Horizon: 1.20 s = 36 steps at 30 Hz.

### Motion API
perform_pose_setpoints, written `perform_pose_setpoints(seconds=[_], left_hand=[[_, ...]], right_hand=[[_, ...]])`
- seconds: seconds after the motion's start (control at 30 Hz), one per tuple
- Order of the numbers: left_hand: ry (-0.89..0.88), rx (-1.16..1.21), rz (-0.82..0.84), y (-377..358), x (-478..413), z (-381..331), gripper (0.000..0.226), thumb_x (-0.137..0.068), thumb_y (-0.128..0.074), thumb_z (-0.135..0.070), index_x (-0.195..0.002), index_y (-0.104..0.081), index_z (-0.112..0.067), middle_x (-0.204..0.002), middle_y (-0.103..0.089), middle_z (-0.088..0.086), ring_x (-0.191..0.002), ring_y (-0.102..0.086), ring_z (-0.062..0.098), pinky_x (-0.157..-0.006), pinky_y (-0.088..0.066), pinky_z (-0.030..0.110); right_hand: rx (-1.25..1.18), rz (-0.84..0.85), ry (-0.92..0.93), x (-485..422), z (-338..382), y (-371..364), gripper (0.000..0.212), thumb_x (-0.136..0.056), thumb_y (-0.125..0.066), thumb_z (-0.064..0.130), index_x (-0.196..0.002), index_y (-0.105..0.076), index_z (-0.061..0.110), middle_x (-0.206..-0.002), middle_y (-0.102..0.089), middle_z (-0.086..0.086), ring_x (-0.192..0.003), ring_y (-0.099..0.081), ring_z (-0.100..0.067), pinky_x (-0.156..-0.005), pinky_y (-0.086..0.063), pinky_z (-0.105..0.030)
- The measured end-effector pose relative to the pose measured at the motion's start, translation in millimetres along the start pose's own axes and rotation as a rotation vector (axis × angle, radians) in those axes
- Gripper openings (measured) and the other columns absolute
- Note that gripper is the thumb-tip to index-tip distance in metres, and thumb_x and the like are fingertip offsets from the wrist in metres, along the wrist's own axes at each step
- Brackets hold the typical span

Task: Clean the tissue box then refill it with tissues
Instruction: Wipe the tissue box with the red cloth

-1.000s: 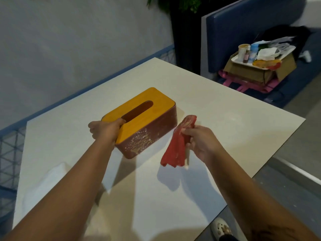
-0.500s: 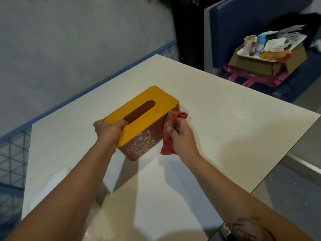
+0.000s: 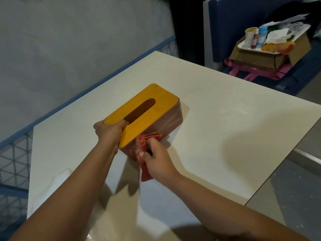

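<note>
**Q:** Where does the tissue box lie?

**A:** The tissue box (image 3: 152, 108), a yellow slotted lid over a reddish-brown body, stands flat on the cream table (image 3: 225, 122), at a slant to me.

**Q:** And your hands?

**A:** My left hand (image 3: 109, 131) grips the box's near end, thumb on the lid. My right hand (image 3: 159, 162) clutches a red cloth (image 3: 147, 137), bunched against the box's near side wall, with one tail hanging down.

**Q:** What lies farther out?

**A:** Beyond the table, a cardboard box (image 3: 251, 56) bears a cluttered tray.
</note>
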<state>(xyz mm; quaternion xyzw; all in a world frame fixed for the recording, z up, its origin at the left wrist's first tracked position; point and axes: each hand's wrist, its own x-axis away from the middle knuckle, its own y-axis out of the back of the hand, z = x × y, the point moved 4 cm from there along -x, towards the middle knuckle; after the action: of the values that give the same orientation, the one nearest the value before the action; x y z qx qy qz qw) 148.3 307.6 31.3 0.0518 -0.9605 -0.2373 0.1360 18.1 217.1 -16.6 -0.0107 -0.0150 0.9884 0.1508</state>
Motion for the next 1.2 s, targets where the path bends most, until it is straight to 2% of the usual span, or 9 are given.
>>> perform_pose_setpoints(seconds=[0.17, 0.3, 0.4, 0.57, 0.67, 0.73, 0.93, 1.07, 1.2], left_hand=[[-0.004, -0.003, 0.003, 0.5, -0.4, 0.7, 0.079, -0.074, -0.075, -0.031, -0.133, -0.024, -0.019, -0.134, -0.038, 0.011, -0.117, -0.047, 0.03, -0.09, -0.049, 0.043], [-0.011, 0.015, 0.006, 0.5, 1.1, -0.1, 0.078, -0.074, -0.075, -0.03, -0.132, -0.024, -0.019, -0.133, -0.039, 0.012, -0.116, -0.048, 0.03, -0.089, -0.049, 0.043], [-0.005, 0.035, -0.002, 0.0, 2.7, 0.0, 0.077, -0.074, -0.075, -0.028, -0.132, -0.025, -0.018, -0.132, -0.04, 0.012, -0.116, -0.048, 0.03, -0.088, -0.049, 0.042], [-0.002, 0.061, 0.004, -0.6, -0.5, 1.9, 0.078, -0.072, -0.076, -0.028, -0.131, -0.025, -0.019, -0.13, -0.042, 0.012, -0.113, -0.051, 0.031, -0.093, -0.048, 0.05], [-0.012, 0.062, 0.02, 0.4, -1.3, 3.3, 0.078, -0.071, -0.077, -0.028, -0.13, -0.026, -0.02, -0.13, -0.041, 0.011, -0.112, -0.051, 0.032, -0.093, -0.049, 0.051], [-0.014, 0.058, 0.031, 0.3, -1.7, 3.8, 0.079, -0.071, -0.077, -0.028, -0.13, -0.026, -0.021, -0.131, -0.041, 0.011, -0.112, -0.051, 0.032, -0.093, -0.048, 0.051], [-0.008, 0.069, 0.034, 0.4, -1.3, 3.8, 0.08, -0.07, -0.078, -0.029, -0.13, -0.025, -0.023, -0.132, -0.041, 0.011, -0.112, -0.051, 0.033, -0.093, -0.048, 0.052], [-0.004, 0.087, 0.04, 1.1, -1.1, 4.0, 0.08, -0.07, -0.079, -0.028, -0.13, -0.026, -0.022, -0.132, -0.042, 0.011, -0.112, -0.052, 0.033, -0.093, -0.048, 0.052], [0.001, 0.075, 0.039, 1.2, -0.9, 3.6, 0.079, -0.071, -0.078, -0.029, -0.13, -0.026, -0.022, -0.132, -0.042, 0.011, -0.113, -0.052, 0.034, -0.094, -0.048, 0.052]], right_hand=[[0.061, 0.118, -0.067, 7.8, 3.2, -15.3, 0.027, -0.093, -0.052, 0.014, -0.074, -0.042, 0.03, -0.084, -0.055, 0.005, -0.081, -0.052, -0.011, -0.073, -0.043, -0.026], [0.039, 0.31, -0.245, 9.4, 1.5, -24.4, 0.009, -0.092, -0.054, 0.011, -0.096, -0.05, 0.018, -0.103, -0.057, -0.004, -0.101, -0.054, -0.02, -0.09, -0.044, -0.035], [-0.254, 0.354, -0.416, 14.8, -1.9, -14.9, 0.027, -0.092, -0.05, 0.003, -0.119, -0.051, 0.005, -0.098, -0.059, -0.011, -0.095, -0.057, -0.023, -0.091, -0.045, -0.036], [-0.798, 0.366, -0.413, 24.0, -2.2, 40.9, 0.061, -0.06, -0.073, 0.013, -0.117, -0.053, 0.004, -0.095, -0.061, -0.016, -0.086, -0.061, -0.028, -0.086, -0.051, -0.039], [-1.0, 0.298, -0.384, 22.0, 3.5, 70.8, 0.065, -0.06, -0.081, 0.024, -0.116, -0.057, 0.003, -0.099, -0.066, -0.017, -0.089, -0.066, -0.029, -0.084, -0.055, -0.041], [-0.977, 0.241, -0.402, 24.1, 10.5, 84.6, 0.05, -0.076, -0.064, 0.032, -0.116, -0.056, 0.004, -0.095, -0.069, -0.013, -0.087, -0.067, -0.026, -0.086, -0.052, -0.044], [-0.74, -0.009, -0.364, 24.7, 16.0, 104.7, 0.027, -0.085, -0.054, 0.004, -0.109, -0.059, 0.014, -0.089, -0.072, -0.01, -0.075, -0.071, -0.028, -0.063, -0.056, -0.046], [-0.698, -0.225, -0.235, 18.3, 17.9, 105.3, 0.03, -0.088, -0.055, 0.001, -0.117, -0.05, 0.011, -0.11, -0.062, -0.015, -0.094, -0.063, -0.031, -0.077, -0.054, -0.044], [-0.409, -0.404, -0.054, 3.7, 23.4, 107.6, 0.037, -0.078, -0.063, -0.008, -0.109, -0.051, 0.007, -0.099, -0.06, -0.01, -0.095, -0.059, -0.025, -0.082, -0.051, -0.037]])
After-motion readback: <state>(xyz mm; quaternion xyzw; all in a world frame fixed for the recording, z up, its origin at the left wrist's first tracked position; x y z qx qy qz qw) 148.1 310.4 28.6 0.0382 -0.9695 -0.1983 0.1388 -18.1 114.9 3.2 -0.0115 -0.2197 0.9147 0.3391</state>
